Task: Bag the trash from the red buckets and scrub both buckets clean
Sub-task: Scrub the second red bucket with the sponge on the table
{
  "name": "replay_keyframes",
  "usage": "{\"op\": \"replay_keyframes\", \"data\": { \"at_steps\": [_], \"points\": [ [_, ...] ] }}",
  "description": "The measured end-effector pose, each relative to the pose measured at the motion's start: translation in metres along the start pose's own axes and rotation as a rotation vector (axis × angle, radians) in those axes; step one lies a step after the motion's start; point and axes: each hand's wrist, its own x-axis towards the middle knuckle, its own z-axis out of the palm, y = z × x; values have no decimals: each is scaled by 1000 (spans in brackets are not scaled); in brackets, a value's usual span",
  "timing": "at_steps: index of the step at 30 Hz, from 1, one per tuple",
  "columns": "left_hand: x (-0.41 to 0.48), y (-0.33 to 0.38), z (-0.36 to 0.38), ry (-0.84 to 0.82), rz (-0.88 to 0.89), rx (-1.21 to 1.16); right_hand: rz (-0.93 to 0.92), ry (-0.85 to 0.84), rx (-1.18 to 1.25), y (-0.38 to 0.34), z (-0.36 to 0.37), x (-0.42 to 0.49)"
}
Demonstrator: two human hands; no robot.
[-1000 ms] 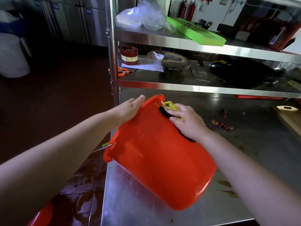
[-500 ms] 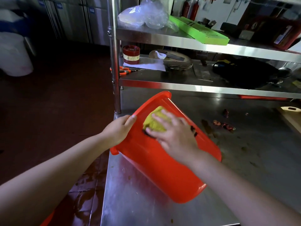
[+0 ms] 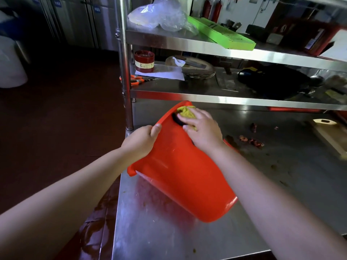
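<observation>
A red plastic bucket (image 3: 185, 177) lies tilted on its side on the steel table (image 3: 154, 233), its mouth turned away from me toward the shelf. My left hand (image 3: 142, 140) grips the bucket's rim on the left, thumb over the edge. My right hand (image 3: 202, 131) presses a yellow scrub cloth (image 3: 185, 112) with a dark underside against the bucket's upper wall near the rim. The bucket's inside is hidden from me.
Dark food scraps (image 3: 252, 141) and stains lie on the table to the right. A shelf post (image 3: 124, 72) stands just left of the bucket. The shelves above hold orange scissors (image 3: 137, 80), a red tin (image 3: 144, 61), a clear plastic bag (image 3: 159, 15) and a green tray (image 3: 221, 33). The floor (image 3: 97, 222) is wet.
My right hand has slid the cloth up the bucket wall toward the rim again. My left hand shifted its grip further along the rim, and the bucket turned slightly.
</observation>
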Motion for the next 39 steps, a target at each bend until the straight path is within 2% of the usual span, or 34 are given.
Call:
{"op": "replay_keyframes", "data": {
  "at_steps": [3,5,7,9,10,13,15,17,18,22,24,26,28,29,31,33,34,36,39],
  "points": [
    [4,4,1,47,13,57,-224,17,-226,-18,10,-51],
    [5,4,1,48,19,54,-435,11,-267,-22,19,-86],
    [5,2,2,49,34,33,-545,-16,-254,-14,21,-101],
    [4,2,2,52,33,26,-473,-25,-265,5,13,-95],
    [3,3,2,51,23,27,-366,-10,-254,17,8,-88],
    [4,8,1,30,-5,14,114,-30,-15,60,-15,-66],
    [5,9,2,2,-14,-5,332,-83,147,84,-22,-61],
    [7,6,3,-30,-36,-59,348,-67,137,85,-22,-66],
    [8,5,3,-38,-46,-84,297,-36,89,79,-20,-72],
    [13,9,3,-27,-41,-71,-66,57,-223,38,0,-117],
    [16,12,1,-35,-35,-54,-262,87,-295,27,14,-143],
    [16,14,1,-53,-37,-66,-340,91,-299,32,16,-152],
    [16,14,1,-60,-45,-82,-250,91,-279,51,9,-145],
    [16,15,2,-59,-43,-78,-124,106,-231,62,2,-138],
    [17,18,3,-53,-39,-61,227,142,-6,89,-15,-121],
    [18,23,4,-34,-39,-24,483,120,313,112,-24,-110],
    [19,25,4,-23,-43,-4,536,121,415,119,-24,-109],
    [20,30,5,-9,-50,49,543,185,466,117,-19,-115],
    [23,36,6,-2,-46,117,365,324,266,98,-1,-143]
  ]
}}
